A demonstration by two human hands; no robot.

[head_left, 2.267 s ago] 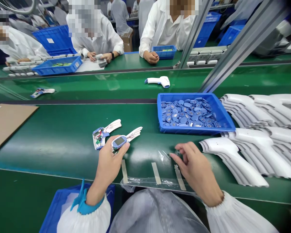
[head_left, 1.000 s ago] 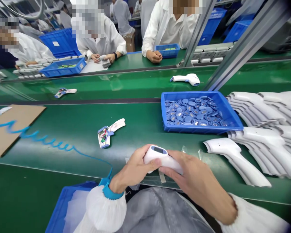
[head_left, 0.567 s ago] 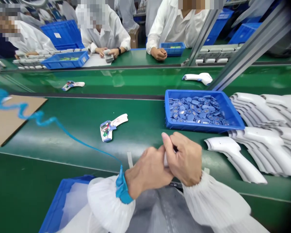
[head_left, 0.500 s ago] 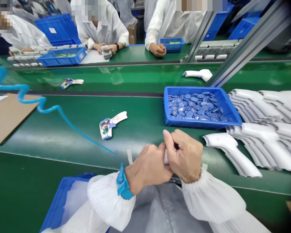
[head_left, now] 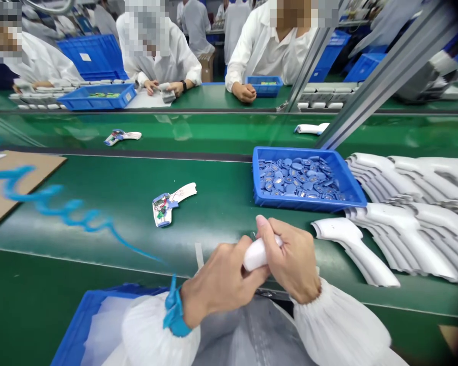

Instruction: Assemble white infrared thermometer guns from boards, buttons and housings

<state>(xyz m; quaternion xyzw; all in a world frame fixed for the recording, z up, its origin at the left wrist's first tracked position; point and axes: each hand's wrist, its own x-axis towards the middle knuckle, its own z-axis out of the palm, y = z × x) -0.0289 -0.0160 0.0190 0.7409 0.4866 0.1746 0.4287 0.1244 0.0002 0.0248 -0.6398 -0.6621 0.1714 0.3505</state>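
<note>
One left hand (head_left: 221, 277) and one right hand (head_left: 294, 262) make two around one white object (head_left: 256, 255). One opened device (head_left: 162, 209) lies on the bench (head_left: 107, 193), two more devices (head_left: 122, 136) — one opened, one white — on the green strip (head_left: 213, 134). One near tray (head_left: 309, 205) holds blue caps (head_left: 297, 178) too many to count; white shells (head_left: 408, 226) overlap uncountably. One cord (head_left: 49, 193), one wrist strap (head_left: 174, 312), one board (head_left: 46, 161). Across: three co-workers (head_left: 162, 61), two far trays (head_left: 99, 103).

Coiled blue cord (head_left: 66, 218) up-left of blue wristband (head_left: 174, 311); gathered white left sleeve (head_left: 158, 328) below; grey garment front (head_left: 252, 335), white right sleeve (head_left: 343, 325) rightward.
</note>
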